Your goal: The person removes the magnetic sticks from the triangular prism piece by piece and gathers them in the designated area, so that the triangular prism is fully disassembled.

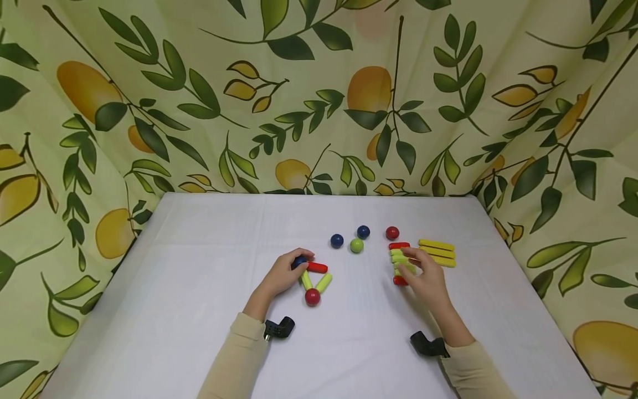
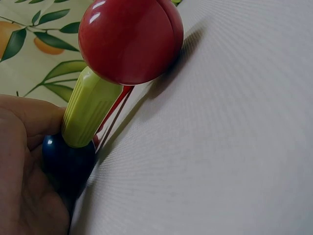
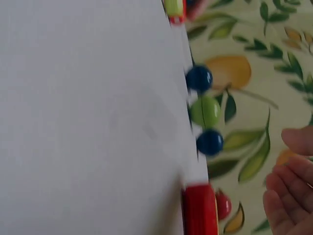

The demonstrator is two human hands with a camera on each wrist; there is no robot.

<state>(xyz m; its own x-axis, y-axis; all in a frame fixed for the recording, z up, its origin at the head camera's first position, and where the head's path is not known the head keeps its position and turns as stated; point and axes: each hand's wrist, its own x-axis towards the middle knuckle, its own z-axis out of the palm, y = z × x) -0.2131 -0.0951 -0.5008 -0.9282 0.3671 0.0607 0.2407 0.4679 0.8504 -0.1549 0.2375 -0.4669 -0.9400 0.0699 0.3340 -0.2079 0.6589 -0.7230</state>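
My left hand (image 1: 285, 272) grips a dark blue ball (image 2: 68, 159) at one corner of a small frame of rods and balls. From that ball a light green rod (image 2: 90, 110) runs to a red ball (image 1: 312, 297), and a red rod (image 1: 317, 267) leads off to the right. A second light green rod (image 1: 324, 283) slants up from the red ball. My right hand (image 1: 427, 277) hovers by a row of light green rods (image 1: 396, 259) and red rods (image 1: 399, 245), partly covering them. In the right wrist view its fingers are loosely bent and hold nothing visible.
Behind the hands lie two blue balls (image 1: 336, 241), a green ball (image 1: 356, 245) and another red ball (image 1: 392, 233). Several yellow rods (image 1: 436, 245) lie side by side at the right. The white table (image 1: 199, 233) ends at a patterned curtain (image 1: 309, 127).
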